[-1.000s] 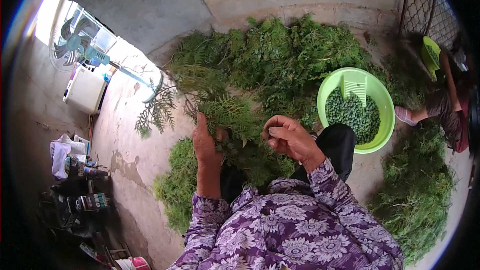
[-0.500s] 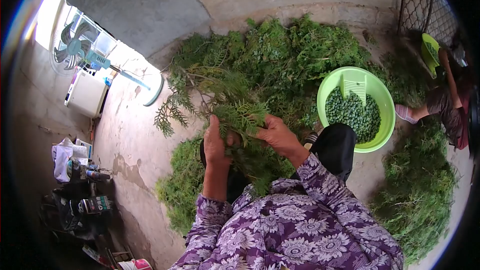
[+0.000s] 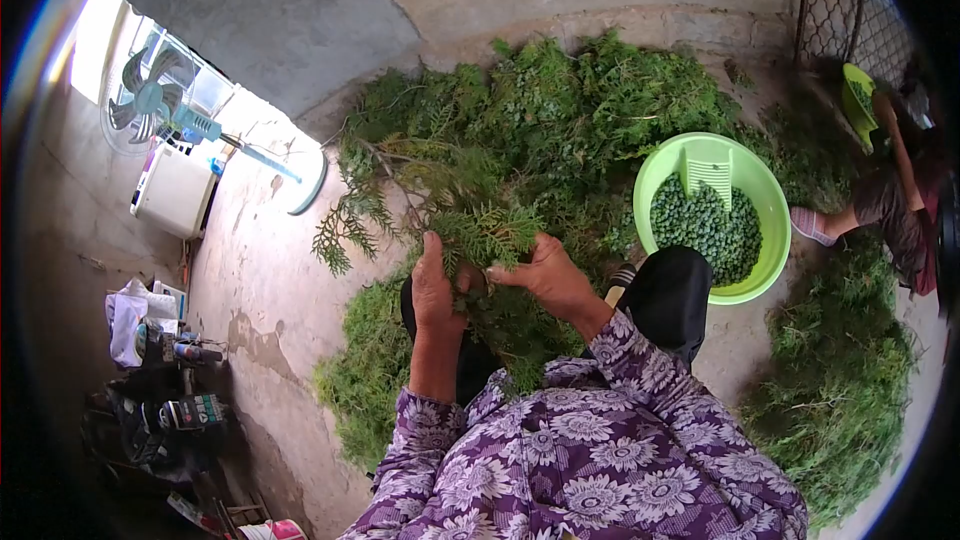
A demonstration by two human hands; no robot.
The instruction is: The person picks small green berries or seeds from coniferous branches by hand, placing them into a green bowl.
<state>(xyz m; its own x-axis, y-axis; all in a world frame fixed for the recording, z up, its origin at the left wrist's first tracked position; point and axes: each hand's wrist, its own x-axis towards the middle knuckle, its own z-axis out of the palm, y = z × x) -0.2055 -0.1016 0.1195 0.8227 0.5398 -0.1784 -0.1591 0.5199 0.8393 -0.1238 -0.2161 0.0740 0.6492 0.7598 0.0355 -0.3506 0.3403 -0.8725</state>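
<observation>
My left hand (image 3: 433, 290) is closed round the stem of a leafy arborvitae branch (image 3: 490, 230), thumb pointing up. The flat, scaly green sprays spread above and to the left of it, over my lap. My right hand (image 3: 560, 283) is at the right edge of the same branch. Its fingers reach left into the foliage and look pinched, but what is between the fingertips is too small to tell. Close by on the right stands a light green basin (image 3: 775, 220) with a ribbed panel inside, partly filled with small green seed cones (image 3: 705, 235).
Heaps of cut branches (image 3: 600, 90) lie along the wall, with another pile (image 3: 830, 390) at the right. A co-worker's leg and arm (image 3: 895, 165) show at far right near a second green basin (image 3: 858, 105). A standing fan (image 3: 150, 100) and a white box (image 3: 172, 190) are at left.
My right hand has shifted slightly left and its fingers now reach further into the foliage. My left hand keeps its hold on the branch. The co-worker's arm has moved slightly.
</observation>
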